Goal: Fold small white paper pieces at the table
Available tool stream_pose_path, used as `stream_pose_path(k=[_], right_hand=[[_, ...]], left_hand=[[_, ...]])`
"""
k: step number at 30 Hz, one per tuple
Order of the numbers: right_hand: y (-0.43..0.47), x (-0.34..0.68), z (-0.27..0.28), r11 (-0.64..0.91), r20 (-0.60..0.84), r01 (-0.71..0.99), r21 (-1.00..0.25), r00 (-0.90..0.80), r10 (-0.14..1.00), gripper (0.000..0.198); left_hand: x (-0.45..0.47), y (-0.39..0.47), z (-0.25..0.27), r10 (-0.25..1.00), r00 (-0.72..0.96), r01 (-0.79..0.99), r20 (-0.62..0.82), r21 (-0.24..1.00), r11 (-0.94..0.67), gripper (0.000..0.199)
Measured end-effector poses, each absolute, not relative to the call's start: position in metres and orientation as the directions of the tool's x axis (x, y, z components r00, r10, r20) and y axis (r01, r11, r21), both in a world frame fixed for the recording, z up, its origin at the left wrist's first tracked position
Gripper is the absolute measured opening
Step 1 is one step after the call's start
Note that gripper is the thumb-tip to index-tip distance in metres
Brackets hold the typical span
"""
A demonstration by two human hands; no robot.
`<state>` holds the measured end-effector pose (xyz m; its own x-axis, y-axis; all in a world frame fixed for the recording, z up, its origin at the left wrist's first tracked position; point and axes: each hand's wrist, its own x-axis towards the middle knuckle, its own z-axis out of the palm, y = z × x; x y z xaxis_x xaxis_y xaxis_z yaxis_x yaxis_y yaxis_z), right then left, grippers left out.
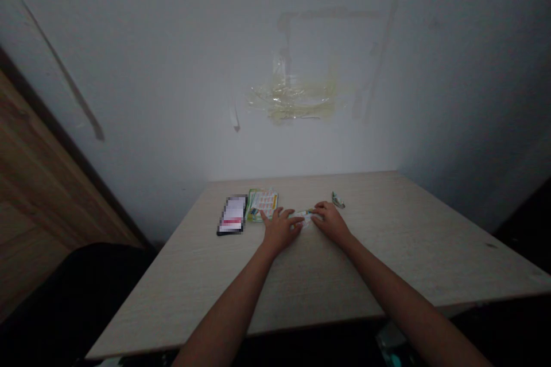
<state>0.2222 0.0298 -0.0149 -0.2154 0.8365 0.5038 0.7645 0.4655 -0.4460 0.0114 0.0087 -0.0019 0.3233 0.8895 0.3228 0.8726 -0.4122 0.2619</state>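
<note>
at the near side, the left forearm [236, 304] and the right forearm [387, 275] reach in over the near edge of the pale worktop [408, 246], converging toward its middle. a dark shape [77, 287] stands off to the left of it.

farther in, the two hands meet over one small thing. the left hand [282, 231] lies palm down with its fingers spread apart, its thumb side over the left end of a thin white wrapper [305, 217]. the right hand [332, 221] has its fingers bent over the right end; whether they pinch it or only press it down cannot be told. the wrapper lies on the worktop in the gap between the hands, its long axis running mostly left to right, with the right end slightly farther off. neither hand is clearly nearer, since each is at one end.

just beyond the left hand, to its far left, are flat printed packets [263, 203]; its outer fingers come up to their near right corner, and contact there is unclear. left of the packets lies a phone [232, 215], its screen lit. beyond the right hand, slightly to the right, sits a crumpled wrapper [338, 200]. at the far side, the wall [172, 97] carries glossy tape [301, 97].
</note>
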Motion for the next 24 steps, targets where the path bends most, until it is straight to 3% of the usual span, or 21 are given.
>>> stream_pose_path(k=[5,24], right_hand=[[0.029,0.219,-0.013,0.539,0.473,0.717,-0.441,-0.325,0.819,0.018],[0.018,0.214,-0.006,0.563,0.465,0.748,-0.35,-0.383,0.798,0.024]], left_hand=[[0.011,0.009,-0.002,0.892,0.323,0.869,0.317,0.275,-0.412,0.025],[0.006,0.009,0.006,0.874,0.373,0.82,0.312,0.33,-0.468,0.024]])
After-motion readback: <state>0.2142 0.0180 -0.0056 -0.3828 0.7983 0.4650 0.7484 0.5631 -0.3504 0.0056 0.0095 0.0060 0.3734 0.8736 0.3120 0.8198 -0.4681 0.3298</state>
